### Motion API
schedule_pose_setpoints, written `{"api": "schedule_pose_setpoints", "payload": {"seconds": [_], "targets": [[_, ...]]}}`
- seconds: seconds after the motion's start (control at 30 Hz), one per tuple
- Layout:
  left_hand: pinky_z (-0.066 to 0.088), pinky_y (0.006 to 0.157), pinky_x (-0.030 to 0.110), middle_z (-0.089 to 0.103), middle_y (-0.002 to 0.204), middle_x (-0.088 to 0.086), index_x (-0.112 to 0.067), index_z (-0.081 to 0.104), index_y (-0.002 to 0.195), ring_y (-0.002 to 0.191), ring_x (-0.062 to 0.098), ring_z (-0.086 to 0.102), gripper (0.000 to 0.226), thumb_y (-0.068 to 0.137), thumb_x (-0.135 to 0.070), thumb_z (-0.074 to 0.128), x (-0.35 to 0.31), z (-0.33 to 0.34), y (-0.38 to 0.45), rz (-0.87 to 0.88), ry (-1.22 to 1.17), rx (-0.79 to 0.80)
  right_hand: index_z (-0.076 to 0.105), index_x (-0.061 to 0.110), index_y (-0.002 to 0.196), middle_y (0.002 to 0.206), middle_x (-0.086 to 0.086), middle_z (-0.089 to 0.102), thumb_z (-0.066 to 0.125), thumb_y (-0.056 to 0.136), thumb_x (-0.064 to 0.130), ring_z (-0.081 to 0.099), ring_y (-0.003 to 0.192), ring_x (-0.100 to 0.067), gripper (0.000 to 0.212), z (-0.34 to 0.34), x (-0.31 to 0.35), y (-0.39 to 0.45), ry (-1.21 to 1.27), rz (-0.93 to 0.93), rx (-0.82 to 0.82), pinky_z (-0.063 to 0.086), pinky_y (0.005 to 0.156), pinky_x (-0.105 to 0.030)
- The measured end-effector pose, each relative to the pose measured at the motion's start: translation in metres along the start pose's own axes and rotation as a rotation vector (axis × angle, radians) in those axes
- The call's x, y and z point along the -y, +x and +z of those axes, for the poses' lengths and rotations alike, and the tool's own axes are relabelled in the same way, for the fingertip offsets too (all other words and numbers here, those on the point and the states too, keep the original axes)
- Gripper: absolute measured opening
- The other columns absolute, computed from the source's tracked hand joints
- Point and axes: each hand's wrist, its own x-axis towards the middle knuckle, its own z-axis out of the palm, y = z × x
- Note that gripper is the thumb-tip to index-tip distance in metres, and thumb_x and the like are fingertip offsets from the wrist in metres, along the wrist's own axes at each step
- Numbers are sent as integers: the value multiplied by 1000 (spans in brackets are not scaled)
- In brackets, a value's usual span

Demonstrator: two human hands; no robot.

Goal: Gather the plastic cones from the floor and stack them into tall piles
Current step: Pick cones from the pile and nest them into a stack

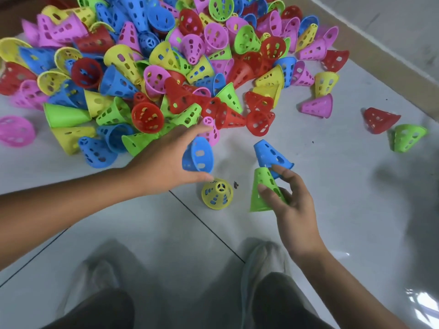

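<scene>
The shiny white tile floor [142, 233] is showing a dark line running across it. Two pale shoes [261, 260] are standing on it at the bottom, blurry, under dark trouser legs [285, 302]. A brown strip [380, 67] is running along the wall.

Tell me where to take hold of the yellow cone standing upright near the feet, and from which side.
Come straight down from above on the yellow cone. It stands wide rim on the floor, narrow spoked top up, with bare tile around it. Set the grip low enough round the tapered wall, thumb opposite fingers, so it should not slip off the taper.
</scene>
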Motion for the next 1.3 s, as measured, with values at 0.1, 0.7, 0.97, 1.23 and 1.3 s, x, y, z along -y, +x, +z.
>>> {"api": "schedule_pose_setpoints", "payload": {"seconds": [0.1, 0.7, 0.97, 1.23, 1.3], "targets": [[41, 81, 16, 53, 118, -18, -39, 35, 141, 105, 2, 48, 104, 55, -65, 88, -13, 8, -17, -67, -84, -45, 61, 26, 122, 102, 19, 70, 68, 92, 7, 67, 86, -6, 36, 1, 1, -7, 22, -1, -6, 53, 71, -18], [52, 92, 37, 58, 115, -9, -21, 64, 117, 105, 11, 57, 38, 84, -28, 81, -21, 41, -38, 37, -143, -16, 56, 23, 129, 100, 25, 70, 65, 95, 8, 68, 89, -3, 38, 15, 9, -12, -19, 10, 35, 52, 68, -17], [54, 97, 35, 76, 106, -3, -17, 70, 115, 104, 11, 70, 22, 96, -28, 67, -49, 31, -31, -166, -672, 0, 50, 22, 136, 134, -5, 57, 75, 91, 15, 61, 113, -24, 53, 31, 19, -20, -103, -163, 195, 61, 70, -29], [58, 94, 40, 75, 106, 14, -10, 70, 107, 96, 19, 71, 14, 96, -17, 66, -46, 25, -30, -251, -966, 7, 47, 27, 138, 140, 8, 51, 70, 88, 40, 55, 124, -13, 56, 36, 26, -20, -227, -217, 215, 58, 88, -36], [60, 88, 37, 73, 108, 17, -13, 69, 106, 95, 17, 70, 13, 94, -19, 69, -43, 24, -30, -251, -953, -42, 50, 26, 136, 138, 8, 55, 60, 94, 43, 57, 122, -12, 46, 34, 28, -18, -205, -226, 143, 55, 92, -35]]}}
